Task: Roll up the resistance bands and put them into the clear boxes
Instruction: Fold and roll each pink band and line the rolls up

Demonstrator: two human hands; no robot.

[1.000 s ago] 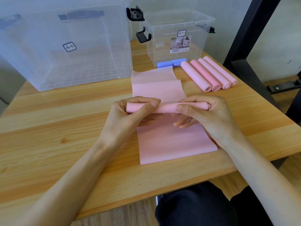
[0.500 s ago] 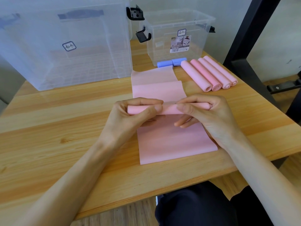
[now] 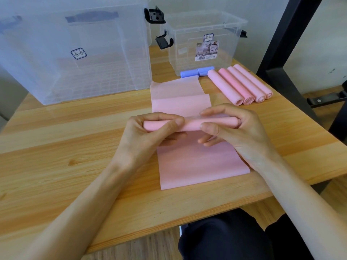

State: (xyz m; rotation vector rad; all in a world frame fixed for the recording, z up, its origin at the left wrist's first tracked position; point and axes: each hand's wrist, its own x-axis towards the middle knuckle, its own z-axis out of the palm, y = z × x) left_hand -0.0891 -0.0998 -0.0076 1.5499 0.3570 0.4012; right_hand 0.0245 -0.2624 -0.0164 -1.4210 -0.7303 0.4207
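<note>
Since 1 second ago, little has shifted: the right hand's upper fingers have been raised slightly off the roll. A partly rolled pink band is gripped at both ends, by the left hand and the right, above its flat length spread on the bench. 4 rolled pink bands and a blue roll are laid beside the small clear box; the large clear box is stood at the left.

Left hand, right hand grip pink band roll, seemingly lifted off table.
</note>
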